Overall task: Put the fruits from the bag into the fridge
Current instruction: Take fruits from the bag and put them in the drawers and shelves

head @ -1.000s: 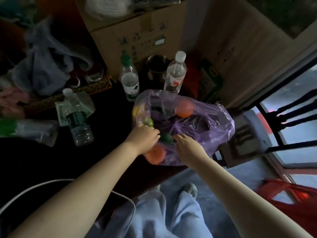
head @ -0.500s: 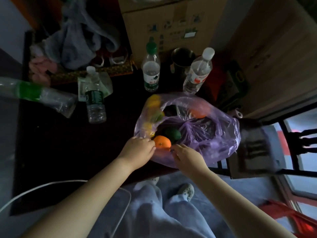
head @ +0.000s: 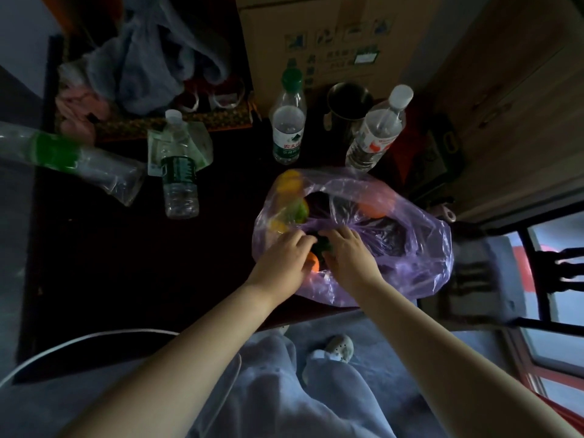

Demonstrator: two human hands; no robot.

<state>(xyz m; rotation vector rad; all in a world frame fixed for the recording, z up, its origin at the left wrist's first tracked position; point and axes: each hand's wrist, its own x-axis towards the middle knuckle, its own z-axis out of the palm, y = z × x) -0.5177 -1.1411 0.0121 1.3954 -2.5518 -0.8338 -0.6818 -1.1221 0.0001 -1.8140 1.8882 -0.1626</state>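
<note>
Far left: a clear plastic bottle (head: 63, 156) with a green label is seen lying on its side at the edge of the dark table (head: 110, 263). Behind it, a heap of grey-blue cloth (head: 151, 58) is piled at the back.

Left of centre: a small bottle (head: 178, 175) with a dark green label is laid on crumpled clear wrapping. A white cable (head: 79, 339) is draped across the near edge of the table.

Centre: a green-capped bottle (head: 289, 121) is stood upright in front of a cardboard box (head: 331, 33). A metal mug (head: 347, 102) is set just beside it, and next to that a white-capped bottle (head: 376, 134).

Centre, near edge: a purple plastic bag (head: 420, 248) is spread open on the table. The fruits are held inside it: a yellow one (head: 289, 183) and a yellow-green one (head: 300, 211) along the left wall, and an orange one (head: 376, 205) at the back right, seen through the plastic.

The left hand (head: 281, 260) is placed at the bag's mouth with its fingers curled, over an orange fruit (head: 313, 263). The right hand (head: 347, 257) is placed just beside it, fingers bent down. A dark green fruit (head: 322, 245) is touched from both sides. Fingertips are hidden, so it cannot be told whether anything is gripped by either hand.

Right: dark window bars (head: 550, 263) are noted beyond the table.
</note>
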